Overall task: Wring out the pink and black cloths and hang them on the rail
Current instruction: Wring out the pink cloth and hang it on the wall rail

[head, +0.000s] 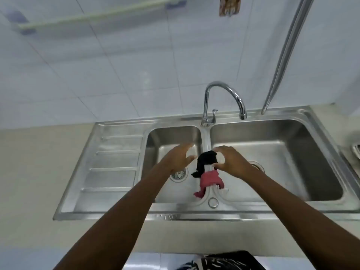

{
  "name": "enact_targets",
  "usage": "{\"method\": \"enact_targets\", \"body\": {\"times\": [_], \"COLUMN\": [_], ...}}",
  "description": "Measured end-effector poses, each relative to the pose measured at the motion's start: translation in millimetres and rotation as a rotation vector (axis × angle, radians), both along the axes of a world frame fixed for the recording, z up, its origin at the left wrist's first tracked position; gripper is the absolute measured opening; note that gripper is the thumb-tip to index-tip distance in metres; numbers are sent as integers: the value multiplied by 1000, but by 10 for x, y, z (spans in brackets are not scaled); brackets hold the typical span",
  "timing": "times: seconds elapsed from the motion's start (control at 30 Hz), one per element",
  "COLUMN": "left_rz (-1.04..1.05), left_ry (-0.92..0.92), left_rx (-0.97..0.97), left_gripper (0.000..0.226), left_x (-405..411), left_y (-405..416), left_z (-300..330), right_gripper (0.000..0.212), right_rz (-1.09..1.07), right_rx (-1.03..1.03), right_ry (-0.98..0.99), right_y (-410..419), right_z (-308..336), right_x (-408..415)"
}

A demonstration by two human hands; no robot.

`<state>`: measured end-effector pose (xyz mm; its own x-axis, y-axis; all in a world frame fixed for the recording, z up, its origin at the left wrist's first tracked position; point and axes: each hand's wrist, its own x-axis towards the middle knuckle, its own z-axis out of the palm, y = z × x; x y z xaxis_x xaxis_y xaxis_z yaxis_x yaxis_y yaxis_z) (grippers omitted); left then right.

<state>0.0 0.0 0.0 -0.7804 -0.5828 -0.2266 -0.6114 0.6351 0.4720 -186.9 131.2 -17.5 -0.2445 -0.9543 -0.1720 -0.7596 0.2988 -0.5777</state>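
Left hand (178, 157) spread wide, empty, beside black cloth (206, 159); right hand (230, 161) half-curled, fingertips touching it; pink cloth (209, 180) draped crumpled over sink divider (206, 139)

Black cloth (206, 159) and pink cloth (210, 179) mid-frame, shiny silver sink (120, 172) and tap (224, 98), white wall tiles (136, 65), pale green rail (97, 15) upper left, cream table (35, 162).

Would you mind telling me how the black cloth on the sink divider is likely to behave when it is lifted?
The black cloth droops over the divider, so it will probably hang limp. It looks small and thin, so likely light, though heavier if soaked. It lies against the pink cloth, which might drag along.
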Motion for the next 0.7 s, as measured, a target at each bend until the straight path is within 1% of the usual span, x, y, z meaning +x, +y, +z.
{"method": "enact_targets", "body": {"times": [0.1,0.17,0.27,0.37,0.47,0.53,0.63,0.7], "left_rz": [78,141,174,196,173,170,158,143], "left_ry": [-26,-46,-45,-55,-53,-21,18,45], "left_rx": [98,185,211,241,250,242,240,262], "left_gripper": [57,54,52,51,54,54,52,52], "left_x": [81,75,158,289,423,483,580,632], "left_y": [121,158,233,227,206,179,175,187], "left_z": [-185,-385,-440,-578,-640,-667,-719,-738], "right_gripper": [53,48,43,40,26,20,17,21], "right_rz": [23,29,45,30,-65,-89,-65,-65], "right_rx": [91,183,244,227,151,160,164,144], "right_ry": [10,12,63,73,-3,-54,-85,-110], "right_y": [41,-9,-15,5,49,27,-8,-14], "right_z": [-230,-511,-637,-797,-903,-905,-838,-695], "right_x": [112,136,206,314,402,405,353,336]}}
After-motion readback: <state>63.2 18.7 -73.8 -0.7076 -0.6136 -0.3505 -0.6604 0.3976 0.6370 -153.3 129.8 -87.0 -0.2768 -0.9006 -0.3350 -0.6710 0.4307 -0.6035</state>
